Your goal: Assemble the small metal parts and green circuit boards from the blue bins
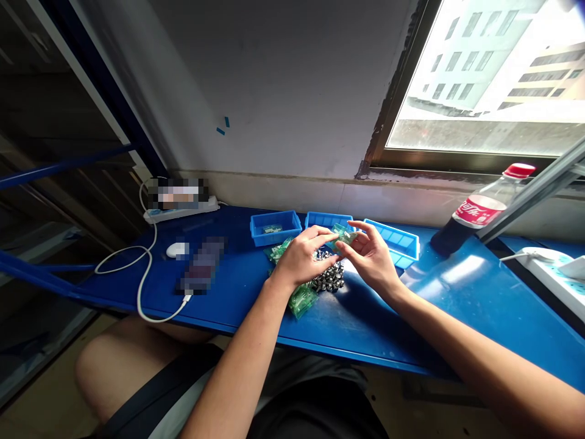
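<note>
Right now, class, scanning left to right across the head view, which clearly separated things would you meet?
Dark blurred device → left hand → green piece → right hand → cola bottle → white power strip at far right.

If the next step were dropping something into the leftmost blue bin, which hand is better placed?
Probably the left hand: it is closer to the leftmost blue bin, while the right hand is nearer the rightmost blue bin. Both hands have fingers at the green item.
</note>
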Motion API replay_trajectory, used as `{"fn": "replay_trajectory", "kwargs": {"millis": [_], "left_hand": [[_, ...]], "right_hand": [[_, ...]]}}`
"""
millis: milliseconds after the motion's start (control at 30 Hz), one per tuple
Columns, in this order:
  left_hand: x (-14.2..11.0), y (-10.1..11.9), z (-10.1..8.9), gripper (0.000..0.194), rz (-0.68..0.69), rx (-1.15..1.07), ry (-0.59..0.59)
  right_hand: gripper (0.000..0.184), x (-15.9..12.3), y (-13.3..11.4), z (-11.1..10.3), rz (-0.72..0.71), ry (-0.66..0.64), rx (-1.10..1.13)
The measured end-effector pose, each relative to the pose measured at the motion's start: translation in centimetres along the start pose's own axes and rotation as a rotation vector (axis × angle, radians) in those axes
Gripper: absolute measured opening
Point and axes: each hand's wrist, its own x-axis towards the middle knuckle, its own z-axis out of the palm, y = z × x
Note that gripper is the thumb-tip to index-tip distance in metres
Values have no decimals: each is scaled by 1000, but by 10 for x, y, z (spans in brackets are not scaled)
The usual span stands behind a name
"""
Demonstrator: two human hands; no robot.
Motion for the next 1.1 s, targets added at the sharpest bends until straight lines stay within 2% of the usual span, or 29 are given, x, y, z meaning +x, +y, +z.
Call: {"fn": "replay_trajectory", "kwargs": {"millis": [100,167,267,367,467,600,733,833,933,1100], "left_hand": [[0,0,2,42,-2,-10,13],[1,0,3,29,-22,-22,67],[2,1,5,14,-76,-43,142],[2,2,4,21,-142,-50,151],[1,5,2,34,-198,-82,112],[0,6,1,42,-224,-122,73],[0,3,4,45,-228,-122,139],[0,1,7,35,-168,-63,210],[-1,0,8,28,-61,23,184],[-2,-3,11,39,51,70,108]], "right_hand": [[60,-4,-5,2,-19,-77,-10],[59,-5,-6,2,-30,-105,-23],[51,-4,-3,1,-56,-62,-99],[42,-1,0,-3,-129,11,-272],[32,1,0,-6,-200,29,-421],[23,2,-3,-7,-241,6,-412],[22,1,-4,-4,-121,-45,-247],[28,0,-5,-3,16,-18,-126],[34,2,-8,-3,109,31,-105],[42,3,-9,-4,139,73,-91]]}}
